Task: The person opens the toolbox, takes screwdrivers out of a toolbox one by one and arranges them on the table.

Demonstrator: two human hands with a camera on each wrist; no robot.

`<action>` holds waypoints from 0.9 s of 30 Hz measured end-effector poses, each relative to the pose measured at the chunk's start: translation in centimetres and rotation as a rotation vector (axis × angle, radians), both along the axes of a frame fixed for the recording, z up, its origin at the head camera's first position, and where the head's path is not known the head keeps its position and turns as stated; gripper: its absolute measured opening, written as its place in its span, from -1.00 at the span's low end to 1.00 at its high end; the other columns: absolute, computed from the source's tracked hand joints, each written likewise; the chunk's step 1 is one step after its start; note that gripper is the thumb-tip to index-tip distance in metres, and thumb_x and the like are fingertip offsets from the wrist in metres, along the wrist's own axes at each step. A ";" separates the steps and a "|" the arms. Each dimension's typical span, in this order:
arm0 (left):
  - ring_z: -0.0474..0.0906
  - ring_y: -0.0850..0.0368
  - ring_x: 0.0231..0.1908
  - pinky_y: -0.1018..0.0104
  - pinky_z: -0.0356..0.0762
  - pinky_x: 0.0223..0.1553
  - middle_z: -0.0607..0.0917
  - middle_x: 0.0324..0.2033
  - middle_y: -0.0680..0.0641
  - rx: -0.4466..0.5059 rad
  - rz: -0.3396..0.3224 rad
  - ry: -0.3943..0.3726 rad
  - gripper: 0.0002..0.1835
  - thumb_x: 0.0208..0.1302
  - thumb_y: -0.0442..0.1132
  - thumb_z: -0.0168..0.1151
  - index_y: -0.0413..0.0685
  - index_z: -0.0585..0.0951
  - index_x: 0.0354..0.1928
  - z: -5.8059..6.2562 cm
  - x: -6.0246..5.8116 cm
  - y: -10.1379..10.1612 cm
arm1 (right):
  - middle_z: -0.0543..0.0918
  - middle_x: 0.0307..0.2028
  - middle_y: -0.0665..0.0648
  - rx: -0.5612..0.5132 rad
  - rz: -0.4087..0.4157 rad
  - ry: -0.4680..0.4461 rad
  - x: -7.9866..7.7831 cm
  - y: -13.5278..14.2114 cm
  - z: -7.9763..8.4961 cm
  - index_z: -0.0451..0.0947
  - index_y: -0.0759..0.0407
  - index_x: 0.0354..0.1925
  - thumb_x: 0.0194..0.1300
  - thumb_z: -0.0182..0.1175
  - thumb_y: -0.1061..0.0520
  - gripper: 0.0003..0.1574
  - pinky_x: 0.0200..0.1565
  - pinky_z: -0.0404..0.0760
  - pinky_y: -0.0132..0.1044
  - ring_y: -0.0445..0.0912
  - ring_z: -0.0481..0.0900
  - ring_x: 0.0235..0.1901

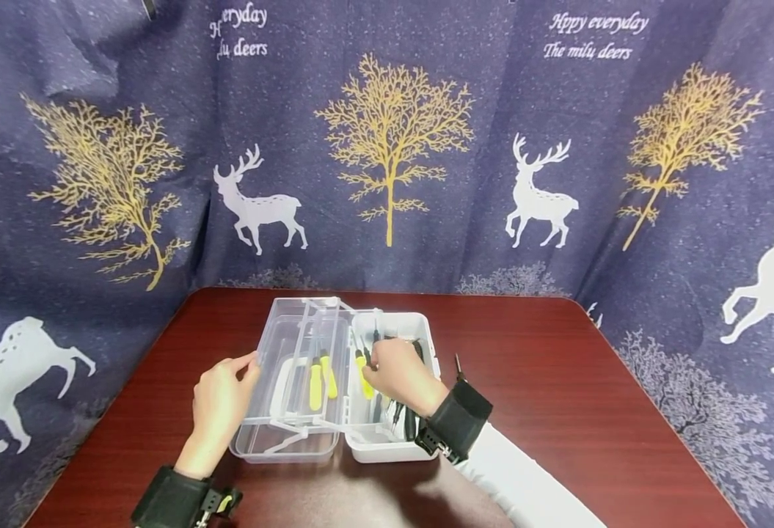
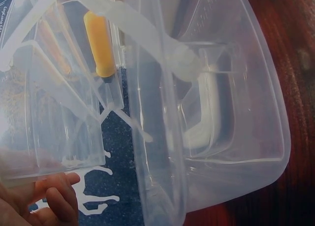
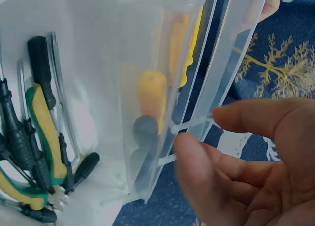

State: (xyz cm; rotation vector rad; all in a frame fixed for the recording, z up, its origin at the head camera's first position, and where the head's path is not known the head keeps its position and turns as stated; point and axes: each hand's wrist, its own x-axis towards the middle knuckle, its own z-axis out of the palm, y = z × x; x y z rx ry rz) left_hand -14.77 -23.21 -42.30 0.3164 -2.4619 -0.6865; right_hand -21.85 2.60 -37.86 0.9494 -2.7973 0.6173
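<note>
A toolbox stands opened out, its white base (image 1: 396,449) on the right and its clear lid (image 1: 287,449) on the left. Hinged arms carry clear trays (image 2: 74,132) above the lid, holding screwdrivers with yellow handles (image 1: 316,385). My left hand (image 1: 220,400) pinches the outer edge of the left tray between thumb and fingers. Over the base, beside another yellow-handled screwdriver (image 1: 364,378), is my right hand (image 3: 256,162); its thumb and index finger are apart with nothing between them. Pliers (image 3: 47,132) and several dark-handled screwdrivers (image 3: 39,58) lie in the base.
The toolbox rests on a reddish-brown table (image 1: 545,411). Behind the far table edge hangs a dark blue cloth (image 1: 426,257) printed with deer and trees. A white handle (image 2: 211,113) shows through the clear lid.
</note>
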 end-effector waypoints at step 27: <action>0.61 -0.40 -0.31 -0.21 0.49 -0.39 0.74 -0.29 -0.31 0.002 -0.011 0.016 -0.72 0.25 -0.23 0.14 -0.10 0.73 -0.09 0.1 0.1 -0.1 | 0.69 -0.56 0.14 0.334 -0.120 0.059 -0.2 -3.7 -0.6 0.56 0.16 -0.66 -0.12 0.29 0.18 -0.88 -0.62 0.57 -0.16 0.01 0.65 -0.56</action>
